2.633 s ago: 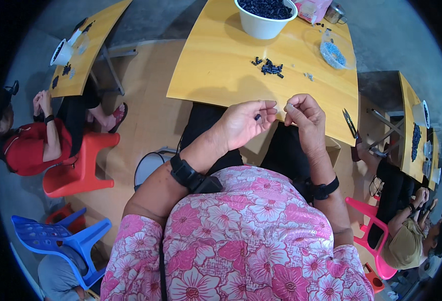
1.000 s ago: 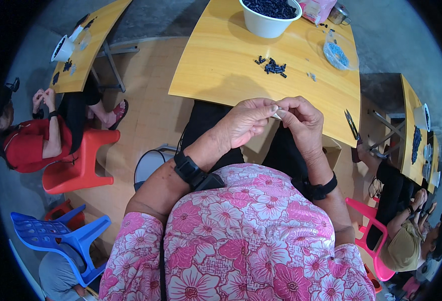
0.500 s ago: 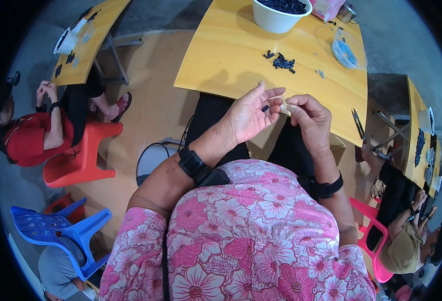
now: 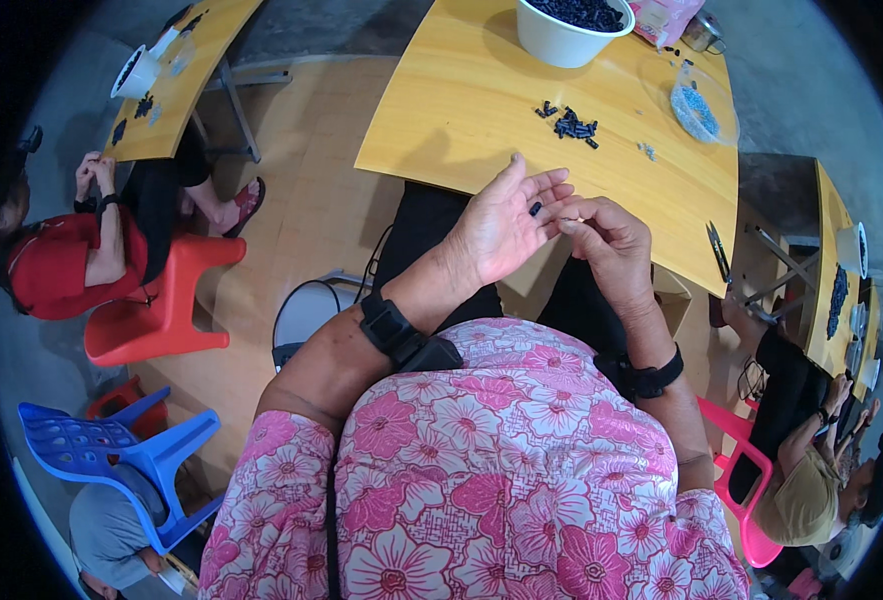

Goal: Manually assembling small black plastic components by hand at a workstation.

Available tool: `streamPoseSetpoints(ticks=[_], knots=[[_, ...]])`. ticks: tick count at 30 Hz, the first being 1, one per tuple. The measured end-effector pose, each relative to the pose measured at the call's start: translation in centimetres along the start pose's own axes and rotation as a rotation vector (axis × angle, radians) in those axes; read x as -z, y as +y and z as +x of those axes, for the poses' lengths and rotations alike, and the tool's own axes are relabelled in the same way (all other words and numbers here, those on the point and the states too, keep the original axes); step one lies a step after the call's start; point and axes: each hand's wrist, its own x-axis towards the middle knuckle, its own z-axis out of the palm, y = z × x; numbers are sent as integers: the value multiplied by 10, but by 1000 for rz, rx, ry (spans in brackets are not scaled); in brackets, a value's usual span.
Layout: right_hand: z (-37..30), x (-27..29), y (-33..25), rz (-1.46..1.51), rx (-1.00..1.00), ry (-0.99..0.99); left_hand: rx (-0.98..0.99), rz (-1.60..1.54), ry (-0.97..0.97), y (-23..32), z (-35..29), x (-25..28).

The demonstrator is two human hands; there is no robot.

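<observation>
Over the near edge of the table, my left hand [image 4: 504,222] is turned palm up with its fingers loosely extended. A small black cylinder [image 4: 535,209] rests on it at the base of the fingers, held in the palm. My right hand [image 4: 611,240] is closed in a pinch, its tips right against the left fingers; what it pinches is too small to make out. Beyond the hands, a loose pile of similar black cylinders [image 4: 573,125] lies on the yellow table [image 4: 441,110]. A few tiny pale pieces [image 4: 645,151] lie right of the pile.
A white tub [image 4: 568,42] full of black pieces stands at the back. To its right are a pink bag [image 4: 658,18], a metal cup [image 4: 702,32] and a clear tray of blue bits [image 4: 696,112]. Black snips [image 4: 718,252] lie at the right edge. Other people sit at tables either side.
My right hand has shifted slightly left and closer to the left fingers. The black cylinder stays in my left hand. The table and its things appear slightly shifted in the view.
</observation>
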Motion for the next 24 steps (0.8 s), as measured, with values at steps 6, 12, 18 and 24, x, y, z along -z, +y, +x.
streamPoseSetpoints(ticks=[6,12,18,24], knots=[[6,2,10,-354,398,-126,47,71,-19,-3,-2,-9],[4,2,13,-411,359,-158,93,29,-17,-4,-4,-6],[4,8,14,-375,309,-130,125,-3,-41,-5,-3,-5],[4,7,15,-370,280,-102,118,93,-48,-7,3,-8]])
